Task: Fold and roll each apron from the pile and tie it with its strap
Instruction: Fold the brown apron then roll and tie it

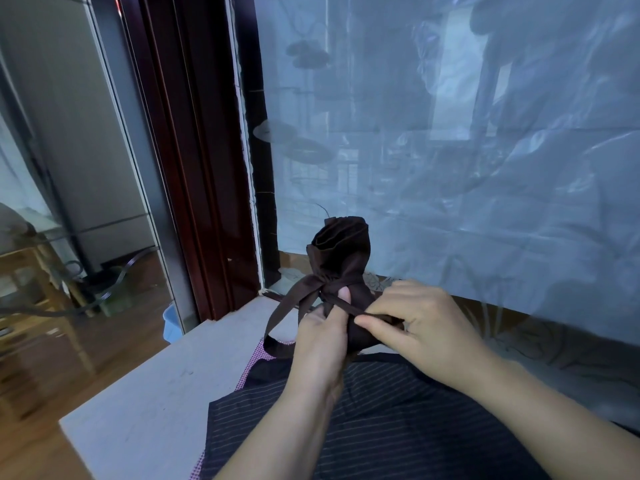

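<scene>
Items counted: one rolled brown apron, two hands, two strap runs, and two further cloths on the desk.

The rolled brown apron stands upright in the air above the desk, its coiled end uppermost. The left hand is closed round the roll's lower part from the near side, thumb pressed on the crossing at the roll's waist. To the right of the roll, the right hand pinches a narrow strap between thumb and forefinger; this run is drawn taut from the waist. The second run, a broader strap loop, hangs slack down the roll's left side.

Directly below and nearer than the roll lies one dark pinstriped apron, spread flat. One pink checked cloth lies under it.

Behind the roll, crumpled translucent plastic sheeting covers a window. Well to the roll's lower left, a pale blue container sits beyond the desk edge.

Limits of view: the roll's lower end is hidden by both hands. Whether the crossing is a finished knot cannot be determined. The pinstriped apron is partly covered by the forearms and cut off at the bottom edge. The pink checked cloth shows at its margins only; its type cannot be confirmed.
</scene>
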Demonstrator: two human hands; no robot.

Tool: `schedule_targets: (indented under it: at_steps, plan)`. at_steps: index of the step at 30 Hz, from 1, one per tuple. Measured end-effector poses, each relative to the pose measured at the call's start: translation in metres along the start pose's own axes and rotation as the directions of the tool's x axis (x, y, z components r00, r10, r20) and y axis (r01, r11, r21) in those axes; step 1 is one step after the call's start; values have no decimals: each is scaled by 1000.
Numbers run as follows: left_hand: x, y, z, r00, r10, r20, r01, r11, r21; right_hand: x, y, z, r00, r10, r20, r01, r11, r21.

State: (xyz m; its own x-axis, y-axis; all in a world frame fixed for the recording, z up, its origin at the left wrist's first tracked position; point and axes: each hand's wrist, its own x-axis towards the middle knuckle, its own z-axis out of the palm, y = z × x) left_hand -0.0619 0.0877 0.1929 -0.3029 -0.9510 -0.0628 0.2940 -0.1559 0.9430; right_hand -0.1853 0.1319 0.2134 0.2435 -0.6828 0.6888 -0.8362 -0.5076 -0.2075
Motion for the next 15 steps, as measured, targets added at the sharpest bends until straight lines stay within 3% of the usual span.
schedule_targets:
  at_steps: [3,7,13,15]
  plan:
    - [3,-2,6,998,9,-68,-14,998,-66,4,-8,-2,974,209,90,-221,961,163]
    - [5,-6,11,994,42,-102,-48,997,-66,9,-12,-8,869,469,159,-495,824,277]
    - [7,-10,6,984,129,-120,-116,987,114,23,-3,-10,745,649,156,-651,655,383]
    - [6,-8,3,989,132,-63,-120,979,166,27,3,-10,708,693,137,-663,584,469]
